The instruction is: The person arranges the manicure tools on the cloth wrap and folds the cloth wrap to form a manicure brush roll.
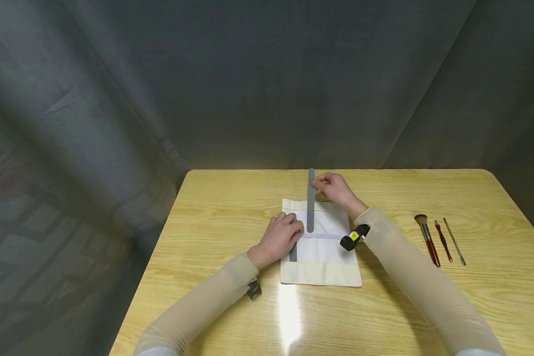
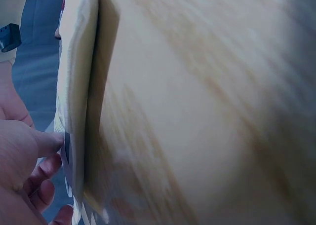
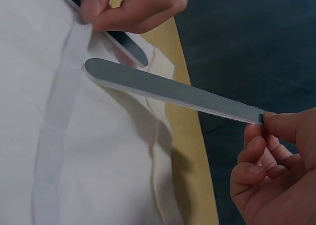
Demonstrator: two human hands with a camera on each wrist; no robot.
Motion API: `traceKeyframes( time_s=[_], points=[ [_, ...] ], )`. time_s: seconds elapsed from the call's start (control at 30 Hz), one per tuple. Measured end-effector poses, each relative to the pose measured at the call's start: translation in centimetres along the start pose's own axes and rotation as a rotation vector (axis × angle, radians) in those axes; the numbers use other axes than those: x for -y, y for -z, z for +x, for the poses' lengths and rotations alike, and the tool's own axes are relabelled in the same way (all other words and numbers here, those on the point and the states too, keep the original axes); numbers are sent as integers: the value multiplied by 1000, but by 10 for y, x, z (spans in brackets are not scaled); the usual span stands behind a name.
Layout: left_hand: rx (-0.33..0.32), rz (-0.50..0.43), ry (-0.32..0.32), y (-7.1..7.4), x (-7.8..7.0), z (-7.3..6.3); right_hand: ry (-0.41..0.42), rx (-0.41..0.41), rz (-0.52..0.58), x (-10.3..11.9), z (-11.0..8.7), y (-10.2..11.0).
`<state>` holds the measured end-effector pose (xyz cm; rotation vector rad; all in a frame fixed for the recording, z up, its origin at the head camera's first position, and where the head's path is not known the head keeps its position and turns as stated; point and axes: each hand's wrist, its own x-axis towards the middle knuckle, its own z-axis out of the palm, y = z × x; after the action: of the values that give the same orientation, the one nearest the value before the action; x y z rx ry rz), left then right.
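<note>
A cream and white fabric roll (image 1: pixel 320 275) lies unfolded on the table, crossed by a pale elastic band (image 3: pixel 57 116) stitched into loops. Between thumb and fingertip, my right hand (image 1: pixel 334 190) pinches one end of a long grey nail file (image 3: pixel 163 89). The file's rounded free end hangs over the fabric, close to the band. At the roll's left side, my left hand (image 1: pixel 281 234) pinches the band with thumb and fingers, seen in the right wrist view. A second grey nail file (image 1: pixel 293 253) passes under that hand, its lower end at the roll's bottom flap.
To the right on the wooden table (image 1: pixel 222 207) lie a makeup brush (image 1: pixel 427 239), a slim red-handled tool (image 1: pixel 443 241) and a thin metal stick (image 1: pixel 455 242). Behind the table's far edge hangs a dark curtain (image 1: pixel 267 99).
</note>
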<state>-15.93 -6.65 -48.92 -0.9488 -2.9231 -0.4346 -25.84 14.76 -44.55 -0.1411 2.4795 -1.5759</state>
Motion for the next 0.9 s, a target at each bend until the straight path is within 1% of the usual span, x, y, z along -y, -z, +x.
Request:
traceKeyframes(
  time_s=[0.27, 0.5, 0.57, 0.63, 0.73, 0.8, 0.9],
  points=[
    [-1, -4, 0, -1, 1, 0, 7, 19, -1, -7, -1, -7],
    [-1, -2, 0, -2, 1, 2, -10, 21, -34, -12, -2, -10],
    [-1, -1, 3, -2, 1, 2, -16, 32, -17, -14, -2, -10],
    [3, -1, 6, -2, 1, 2, -4, 41, 12, -17, -3, -11],
    [13, 4, 10, -2, 1, 2, 36, 58, 51, -22, -3, -13],
    [19, 4, 13, -2, 1, 2, 65, 65, 54, -24, -4, -14],
    [23, 7, 14, -2, 2, 2, 81, 68, 25, -25, -6, -15]
  ],
)
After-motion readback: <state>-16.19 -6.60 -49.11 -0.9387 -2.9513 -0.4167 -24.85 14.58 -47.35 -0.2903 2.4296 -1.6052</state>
